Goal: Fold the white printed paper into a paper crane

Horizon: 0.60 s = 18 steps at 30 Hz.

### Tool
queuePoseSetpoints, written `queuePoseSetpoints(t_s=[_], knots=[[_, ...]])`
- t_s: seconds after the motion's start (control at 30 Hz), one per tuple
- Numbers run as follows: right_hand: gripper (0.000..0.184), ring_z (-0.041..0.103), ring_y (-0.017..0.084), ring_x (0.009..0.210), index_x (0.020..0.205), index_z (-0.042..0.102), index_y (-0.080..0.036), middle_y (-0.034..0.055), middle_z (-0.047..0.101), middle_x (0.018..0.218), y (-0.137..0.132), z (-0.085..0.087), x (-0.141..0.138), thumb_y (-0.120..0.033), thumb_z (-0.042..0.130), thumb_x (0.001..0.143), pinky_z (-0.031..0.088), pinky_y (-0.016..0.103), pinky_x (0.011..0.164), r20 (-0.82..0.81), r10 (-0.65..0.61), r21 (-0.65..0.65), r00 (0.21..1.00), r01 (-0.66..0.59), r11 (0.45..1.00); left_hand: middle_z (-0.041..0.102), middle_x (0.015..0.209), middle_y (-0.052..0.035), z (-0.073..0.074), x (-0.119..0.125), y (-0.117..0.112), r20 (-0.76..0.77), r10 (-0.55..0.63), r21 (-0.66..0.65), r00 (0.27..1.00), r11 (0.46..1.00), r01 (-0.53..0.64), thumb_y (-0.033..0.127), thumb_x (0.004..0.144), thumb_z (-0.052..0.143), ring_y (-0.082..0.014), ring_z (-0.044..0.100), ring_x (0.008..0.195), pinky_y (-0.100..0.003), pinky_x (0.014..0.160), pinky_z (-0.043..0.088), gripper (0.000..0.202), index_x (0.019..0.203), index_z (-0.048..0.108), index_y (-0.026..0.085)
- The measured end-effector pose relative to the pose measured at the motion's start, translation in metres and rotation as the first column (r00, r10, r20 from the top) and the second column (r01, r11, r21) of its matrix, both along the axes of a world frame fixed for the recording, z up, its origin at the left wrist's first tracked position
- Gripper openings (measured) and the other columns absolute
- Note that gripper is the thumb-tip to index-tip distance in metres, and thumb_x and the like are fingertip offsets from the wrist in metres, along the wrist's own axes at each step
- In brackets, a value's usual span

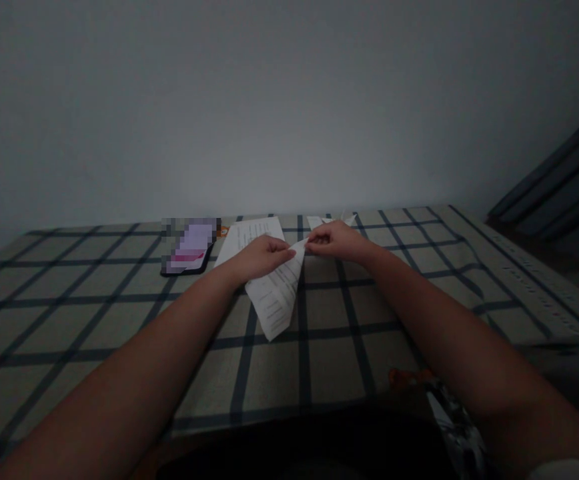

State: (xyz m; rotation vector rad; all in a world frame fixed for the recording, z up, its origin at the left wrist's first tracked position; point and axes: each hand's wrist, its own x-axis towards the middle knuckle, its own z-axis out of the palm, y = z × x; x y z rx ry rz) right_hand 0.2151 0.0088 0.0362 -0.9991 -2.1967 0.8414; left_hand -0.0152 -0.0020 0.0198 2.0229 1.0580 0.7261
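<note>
A folded sheet of printed white paper (275, 293) is held up over the checked cloth. My left hand (262, 257) is closed on its upper left part. My right hand (333, 241) pinches the sheet's top corner, fingertips meeting the left hand's. The paper's pointed lower end hangs toward me. A second printed sheet (249, 235) lies flat behind my left hand.
A phone (189, 252) with a lit screen lies on the checked cloth (94, 313) left of the papers. More white paper scraps (319, 220) lie by the wall beyond my right hand. A dark slanted object (559, 187) stands at the right.
</note>
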Motion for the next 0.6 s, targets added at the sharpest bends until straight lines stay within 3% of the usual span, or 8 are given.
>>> queuePoseSetpoints(t_s=[0.2, 0.43, 0.6], knots=[[0.024, 0.051, 0.011, 0.062, 0.088, 0.073, -0.011, 0.0035, 0.065, 0.070, -0.0016, -0.0001, -0.0015, -0.032, 0.063, 0.080, 0.034, 0.024, 0.060, 0.229, 0.014, 0.109, 0.973, -0.040, 0.993, 0.038, 0.053, 0.0029, 0.0056, -0.0011, -0.0020, -0.200, -0.073, 0.019, 0.977, 0.997, 0.078, 0.045, 0.083, 0.055, -0.0099, 0.034, 0.049, -0.025, 0.048, 0.023, 0.040, 0.054, 0.049, 0.018], [0.016, 0.050, 0.011, 0.062, 0.082, 0.075, -0.013, 0.0026, 0.065, 0.070, -0.0022, 0.0026, -0.0018, -0.021, 0.061, 0.077, 0.031, 0.025, 0.061, 0.303, -0.018, 0.257, 0.953, -0.063, 0.964, 0.041, 0.055, 0.0023, 0.0063, -0.0034, -0.0010, -0.250, -0.150, -0.022, 0.957, 0.989, 0.149, 0.045, 0.084, 0.053, -0.0107, 0.038, 0.051, -0.025, 0.049, 0.028, 0.038, 0.057, 0.053, 0.017], [0.015, 0.049, 0.011, 0.061, 0.079, 0.075, -0.014, 0.0023, 0.064, 0.068, -0.0039, 0.0061, -0.0039, -0.017, 0.060, 0.075, 0.031, 0.025, 0.061, 0.328, -0.079, 0.293, 0.941, -0.022, 0.956, 0.043, 0.052, 0.0019, 0.0065, -0.0021, -0.0018, -0.217, -0.133, -0.030, 0.967, 0.991, 0.129, 0.044, 0.081, 0.056, -0.0109, 0.039, 0.050, -0.024, 0.048, 0.028, 0.038, 0.054, 0.054, 0.018]])
